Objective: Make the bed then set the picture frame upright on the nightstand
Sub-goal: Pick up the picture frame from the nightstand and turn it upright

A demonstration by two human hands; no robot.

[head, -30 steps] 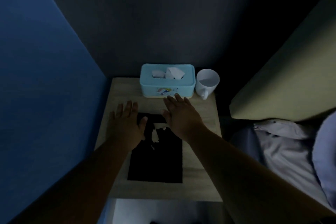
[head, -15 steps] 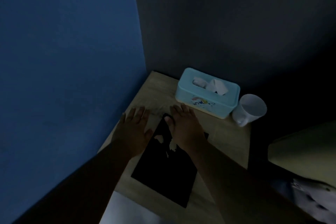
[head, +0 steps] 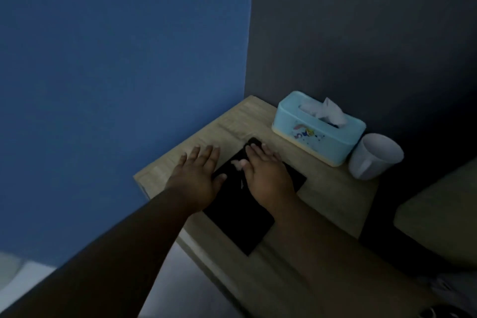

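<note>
A black picture frame (head: pixel 240 224) lies flat on the light wooden nightstand (head: pixel 333 199). My left hand (head: pixel 197 178) hovers at the frame's left edge with straight spread fingers, its thumb over the black surface. My right hand (head: pixel 268 174) lies over the frame's far half, fingers straight and pointing toward the far corner. Neither hand grips the frame. Part of the frame is hidden under both hands.
A light blue tissue box (head: pixel 318 128) stands at the back of the nightstand, a white mug (head: pixel 374 156) right of it. A blue wall (head: pixel 124 85) borders the nightstand's left side. The bed's headboard edge (head: pixel 438 212) shows at the right.
The view has swung left and the bed has mostly left the picture. Both hands stay over the flat frame, with the right hand now nearer its far corner.
</note>
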